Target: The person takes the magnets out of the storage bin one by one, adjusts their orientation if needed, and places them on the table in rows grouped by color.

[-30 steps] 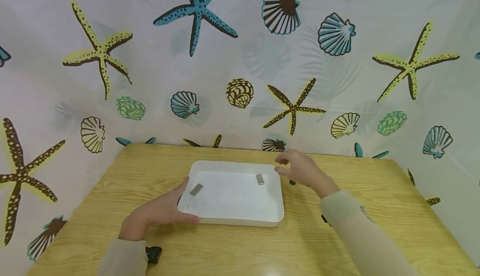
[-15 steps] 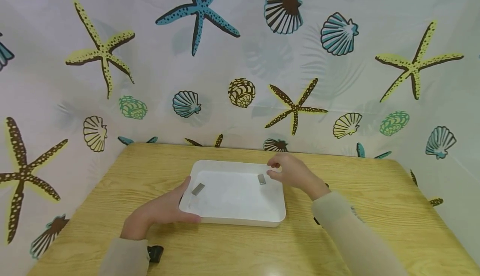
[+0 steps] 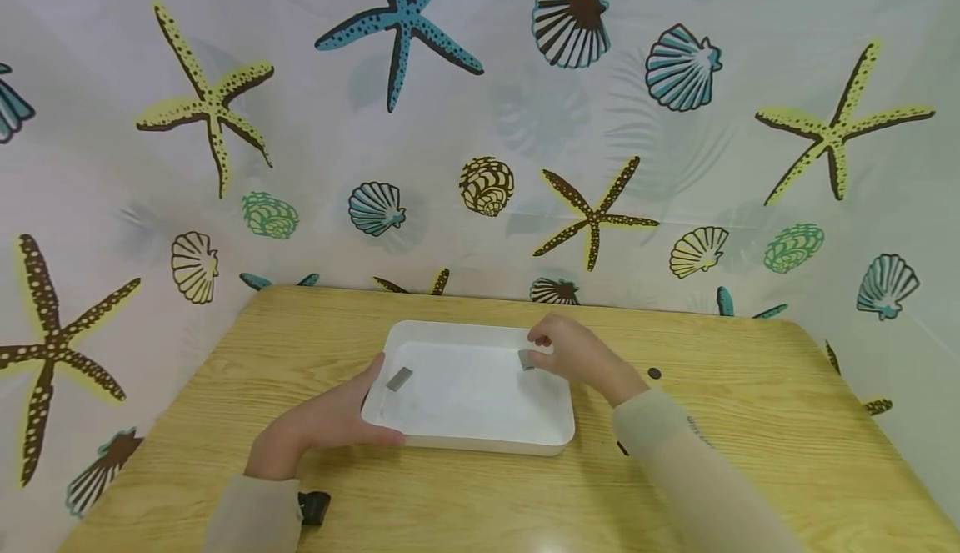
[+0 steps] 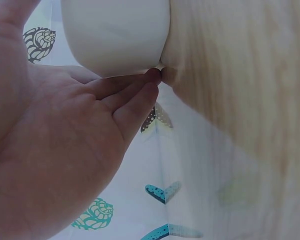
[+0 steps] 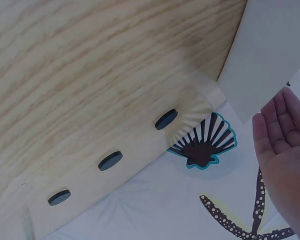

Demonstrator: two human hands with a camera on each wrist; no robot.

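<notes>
A shallow white tray (image 3: 465, 403) lies on the wooden table. My left hand (image 3: 337, 415) holds its left end, thumb along the near side and fingers at the far left. In the left wrist view the fingers of that hand (image 4: 90, 135) bend in against the tray's outer wall (image 4: 117, 40). Inside lie two small grey rectangular pieces, a left one (image 3: 400, 379) and a right one (image 3: 525, 359). My right hand (image 3: 577, 357) is over the tray's far right corner, thumb and fingers apart, the thumb tip overlapping the right piece. Nothing shows between those fingers.
In the right wrist view, three black discs (image 5: 110, 160) lie in a row along the table's far edge; one disc (image 3: 654, 374) also shows right of the tray in the head view. A curtain (image 3: 450, 119) with starfish and shells hangs behind.
My right hand has moved left and down, from beyond the tray's right corner to over the right grey piece, uncovering a black disc. My left hand keeps its hold on the tray.
</notes>
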